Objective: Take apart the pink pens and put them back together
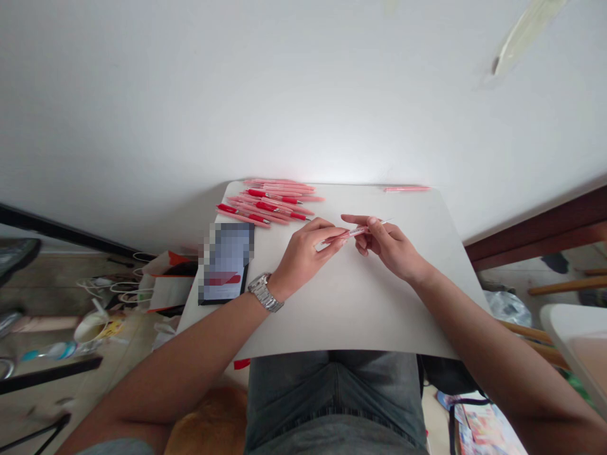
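Note:
My left hand point(308, 249), with a metal watch point(265, 292) at its wrist, pinches one end of a slim pink pen point(356, 232) above the middle of the table. The thumb and curled fingers of my right hand point(386, 246) close on the pen's other end, while its index finger stretches out to the left. Pale, thin tips show past both hands; their details are too small to make out. Beyond my left hand lies a pile of pink pens point(279, 188), with several red pens point(227, 208) among them. Another pink pen point(406, 189) rests alone along the back edge.
A dark-framed device point(222, 291) with a partly blurred screen lies on the left of the white table point(341, 316). The wall point(341, 95) stands directly behind. Bags, cables and a cup point(90, 327) crowd the floor at left. Another white tabletop point(576, 335) is at right.

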`<state>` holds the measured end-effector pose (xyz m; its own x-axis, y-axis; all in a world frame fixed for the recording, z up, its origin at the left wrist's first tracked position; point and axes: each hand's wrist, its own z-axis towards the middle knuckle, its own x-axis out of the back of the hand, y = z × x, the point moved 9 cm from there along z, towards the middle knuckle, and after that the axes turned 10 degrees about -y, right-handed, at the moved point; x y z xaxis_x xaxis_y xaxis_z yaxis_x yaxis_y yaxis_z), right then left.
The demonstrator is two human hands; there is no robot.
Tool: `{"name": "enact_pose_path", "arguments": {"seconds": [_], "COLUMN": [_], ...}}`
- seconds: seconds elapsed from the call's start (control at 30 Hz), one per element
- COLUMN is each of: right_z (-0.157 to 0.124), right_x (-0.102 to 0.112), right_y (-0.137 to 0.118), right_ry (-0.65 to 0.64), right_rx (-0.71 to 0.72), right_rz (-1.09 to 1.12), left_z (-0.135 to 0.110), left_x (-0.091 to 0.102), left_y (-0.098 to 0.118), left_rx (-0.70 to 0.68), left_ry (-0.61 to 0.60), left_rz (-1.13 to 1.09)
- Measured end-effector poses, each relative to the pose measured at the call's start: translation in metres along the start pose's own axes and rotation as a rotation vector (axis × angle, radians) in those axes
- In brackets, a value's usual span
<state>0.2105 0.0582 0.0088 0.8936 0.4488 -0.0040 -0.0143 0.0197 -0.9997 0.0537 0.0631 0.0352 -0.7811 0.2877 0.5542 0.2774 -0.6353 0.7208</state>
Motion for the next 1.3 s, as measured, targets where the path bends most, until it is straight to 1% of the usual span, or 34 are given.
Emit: {"name": "enact_pose_path", "arguments": {"seconds": [0.07, 0.1, 0.17, 0.27, 0.5, 0.6, 0.73, 0.87, 1.1, 1.3], "right_z": [-0.001, -0.002, -0.003, -0.003, -0.006, -0.008, -0.010, -0.010, -0.009, -0.009], "right_x": [0.004, 0.007, 0.011, 0.016, 0.028, 0.034, 0.041, 0.045, 0.044, 0.043], "right_y": [-0.006, -0.008, -0.010, -0.008, -0.008, -0.011, -0.017, -0.020, -0.012, -0.015], "right_ry": [0.043, 0.069, 0.106, 0.126, 0.230, 0.273, 0.316, 0.331, 0.321, 0.313], "right_rx": [0.025, 0.042, 0.072, 0.092, 0.097, 0.125, 0.188, 0.219, 0.193, 0.185], "right_rz": [-0.096, -0.110, -0.065, 0.031, 0.124, 0.135, 0.095, 0.060, 0.056, 0.065], "left_z": [0.001, 0.001, 0.002, 0.001, 0.001, 0.000, 0.000, -0.001, -0.001, -0.001], "left_x": [-0.001, -0.001, 0.000, 0.002, 0.001, 0.000, -0.001, -0.002, -0.003, -0.004], "left_y": [0.001, 0.001, 0.000, -0.001, -0.002, -0.004, -0.005, -0.005, -0.006, -0.008], "left_rx": [-0.006, -0.004, 0.010, 0.028, 0.025, 0.042, 0.052, 0.054, 0.062, 0.084], "left_ry": [-0.001, -0.002, -0.004, 0.000, -0.005, -0.018, -0.027, -0.037, -0.046, -0.057], "left_rz": [-0.008, -0.009, -0.004, 0.007, 0.003, 0.004, 0.004, -0.008, 0.025, 0.025]}}
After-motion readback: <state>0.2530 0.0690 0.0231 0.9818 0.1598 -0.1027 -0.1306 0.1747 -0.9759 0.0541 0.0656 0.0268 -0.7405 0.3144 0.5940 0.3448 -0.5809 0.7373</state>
